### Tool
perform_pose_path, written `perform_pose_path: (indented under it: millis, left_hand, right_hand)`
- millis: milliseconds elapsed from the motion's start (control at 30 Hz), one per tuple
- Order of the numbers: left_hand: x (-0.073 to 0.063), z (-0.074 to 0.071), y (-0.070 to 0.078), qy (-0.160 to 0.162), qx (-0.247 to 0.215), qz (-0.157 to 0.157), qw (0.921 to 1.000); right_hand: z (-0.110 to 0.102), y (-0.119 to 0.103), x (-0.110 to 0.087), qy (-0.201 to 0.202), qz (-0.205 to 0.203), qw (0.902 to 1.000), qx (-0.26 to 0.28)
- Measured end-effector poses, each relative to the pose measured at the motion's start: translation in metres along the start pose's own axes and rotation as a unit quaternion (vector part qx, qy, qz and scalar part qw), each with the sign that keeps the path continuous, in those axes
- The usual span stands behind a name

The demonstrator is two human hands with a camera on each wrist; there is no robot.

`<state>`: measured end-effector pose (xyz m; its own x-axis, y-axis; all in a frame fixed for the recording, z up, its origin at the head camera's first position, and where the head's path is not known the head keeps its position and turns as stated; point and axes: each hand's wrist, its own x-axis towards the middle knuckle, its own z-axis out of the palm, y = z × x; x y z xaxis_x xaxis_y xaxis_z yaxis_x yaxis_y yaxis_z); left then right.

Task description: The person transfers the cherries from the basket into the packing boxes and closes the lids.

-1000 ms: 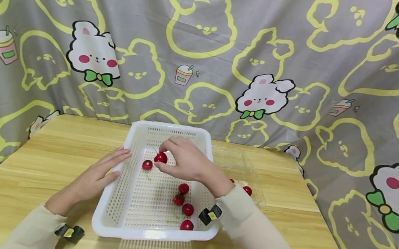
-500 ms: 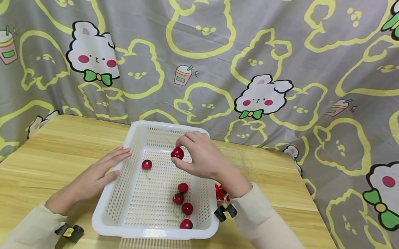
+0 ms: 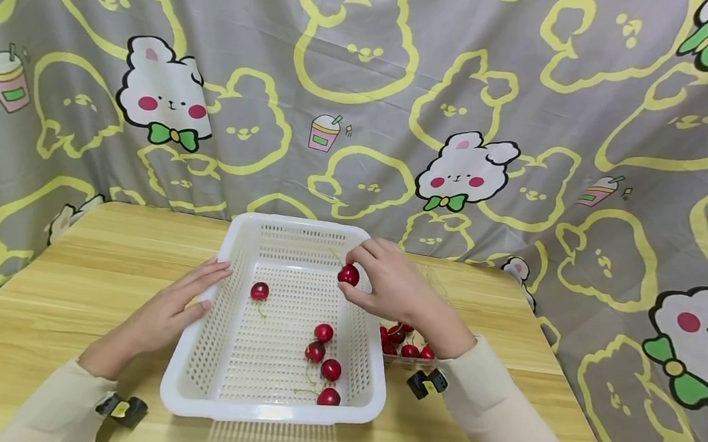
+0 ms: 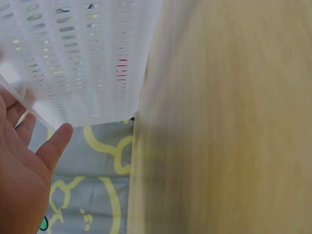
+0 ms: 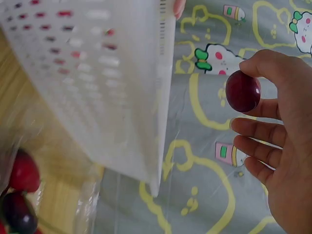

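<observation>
Between thumb and fingertips my right hand [image 3: 395, 286] pinches a dark red cherry [image 3: 349, 275] by its sides, over the right rim of a white perforated basket [image 3: 272, 414]. In the right wrist view the held cherry [image 5: 243, 91] is raised above the rim, the other fingers loosely bent. My left hand [image 3: 172, 310] rests on the basket's left rim with fingers extended; the left wrist view shows its thumb [image 4: 56, 146] beside the basket wall. On the basket floor lie a lone cherry [image 3: 259, 291] with a stem at left and several more cherries [image 3: 331, 370] at right.
Right of the basket, partly behind my right forearm, a clear plastic box [image 3: 407, 358] holds several cherries [image 3: 395, 334]. The wooden table [image 3: 97, 259] ends at a grey patterned curtain [image 3: 367, 93].
My right hand has carried the cherry from above the basket's middle rightward to its right rim. More of the cherries in the plastic box now show. The left hand stays on the rim.
</observation>
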<state>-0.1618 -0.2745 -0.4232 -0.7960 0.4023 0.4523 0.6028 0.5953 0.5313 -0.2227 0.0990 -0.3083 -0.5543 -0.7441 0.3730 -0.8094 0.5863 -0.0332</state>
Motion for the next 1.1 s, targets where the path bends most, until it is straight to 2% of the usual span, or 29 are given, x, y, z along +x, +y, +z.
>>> perform_pose_path:
  millis: [467,733,900,1100]
  left_hand:
    - [-0.001,-0.001,-0.001,0.000,-0.006,0.001,1.0000]
    - [0.001,0.000,-0.004,0.001,0.002,0.018,0.9998]
    - [0.001,-0.001,-0.004,0.003,0.024,0.023,0.9994]
    - [0.001,-0.005,0.000,0.010,0.079,0.018,0.9966]
  right_hand:
    - [0.009,0.027,-0.041,-0.010,0.051,0.9986,-0.006]
    - [0.014,0.040,-0.067,-0.012,0.085,0.9963,0.004]
    - [0.018,0.045,-0.083,-0.020,0.110,0.9937,0.004]
    - [0.024,0.050,-0.100,-0.028,0.137,0.9901,0.010]
